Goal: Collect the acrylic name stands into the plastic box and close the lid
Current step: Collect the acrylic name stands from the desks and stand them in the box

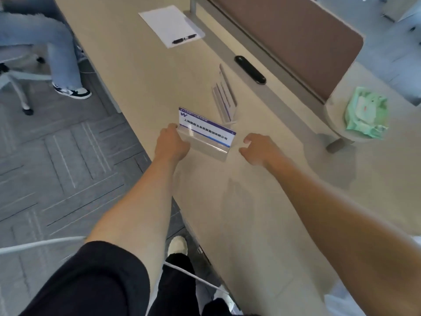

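A clear acrylic name stand (206, 131) with a white and blue printed card stands on the beige desk (250, 201), near its left edge. My left hand (170, 142) grips the stand's left end. My right hand (259, 149) hovers just off the stand's right end, fingers curled and apart, holding nothing. A second acrylic name stand (224, 96) stands farther back on the desk, seen edge-on. No plastic box is in view.
A sheet of paper (168, 21) with a black pen (184, 39) lies at the far end. A black oval cable port (250, 69) sits by the brown divider panel (296, 37). A green wipes pack (366, 112) lies at right. A seated person's legs (57, 60) are at left.
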A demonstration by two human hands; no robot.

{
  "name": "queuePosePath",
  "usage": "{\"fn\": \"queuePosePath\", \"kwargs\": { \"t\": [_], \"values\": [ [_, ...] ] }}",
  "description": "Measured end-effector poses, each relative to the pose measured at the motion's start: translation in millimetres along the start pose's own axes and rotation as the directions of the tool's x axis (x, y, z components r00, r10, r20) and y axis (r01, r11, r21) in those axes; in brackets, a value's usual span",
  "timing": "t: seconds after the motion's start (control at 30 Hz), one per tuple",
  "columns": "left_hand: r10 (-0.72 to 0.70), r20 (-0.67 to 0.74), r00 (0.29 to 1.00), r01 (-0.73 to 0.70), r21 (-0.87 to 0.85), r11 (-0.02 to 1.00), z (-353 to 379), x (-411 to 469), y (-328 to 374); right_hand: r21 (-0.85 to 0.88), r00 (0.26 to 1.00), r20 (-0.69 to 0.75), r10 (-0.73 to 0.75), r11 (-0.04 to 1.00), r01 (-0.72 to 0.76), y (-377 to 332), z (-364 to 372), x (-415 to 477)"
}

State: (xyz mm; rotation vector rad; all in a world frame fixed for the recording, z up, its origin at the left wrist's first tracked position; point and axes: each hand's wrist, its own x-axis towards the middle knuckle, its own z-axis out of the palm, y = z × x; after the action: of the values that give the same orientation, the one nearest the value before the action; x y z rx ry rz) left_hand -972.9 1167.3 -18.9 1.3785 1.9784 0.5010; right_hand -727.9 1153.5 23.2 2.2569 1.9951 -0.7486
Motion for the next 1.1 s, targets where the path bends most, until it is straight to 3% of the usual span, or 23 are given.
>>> {"fn": "queuePosePath", "kwargs": {
  "t": [0.17,0.3,0.57,0.87,0.97,1.1],
  "values": [
    [0.046,-0.121,0.992,-0.054,-0.065,0.996,21,68,3,-0.046,1.000,-0.007,-0.002,0.999,0.002,-15,23,60],
    [0.114,-0.070,0.991,-0.127,-0.233,0.964,41,102,1,-0.062,0.999,0.008,-0.047,0.997,0.047,-22,36,91],
    [0.085,-0.216,0.973,-0.128,-0.192,0.973,59,84,11,-0.044,0.994,0.007,-0.105,0.993,0.105,-15,33,97],
    [0.206,-0.020,0.978,-0.200,-0.352,0.914,73,0,80,-0.142,0.985,-0.081,-0.153,0.980,0.141,68,-41,23],
    [0.304,0.036,0.952,-0.266,-0.394,0.880,88,-45,121,-0.198,0.972,-0.183,-0.145,0.974,0.108,109,-71,-29],
    [0.430,0.175,0.886,-0.364,-0.314,0.877,111,-105,170,-0.231,0.942,-0.312,-0.125,0.972,0.053,166,-103,-104]
  ]
}}
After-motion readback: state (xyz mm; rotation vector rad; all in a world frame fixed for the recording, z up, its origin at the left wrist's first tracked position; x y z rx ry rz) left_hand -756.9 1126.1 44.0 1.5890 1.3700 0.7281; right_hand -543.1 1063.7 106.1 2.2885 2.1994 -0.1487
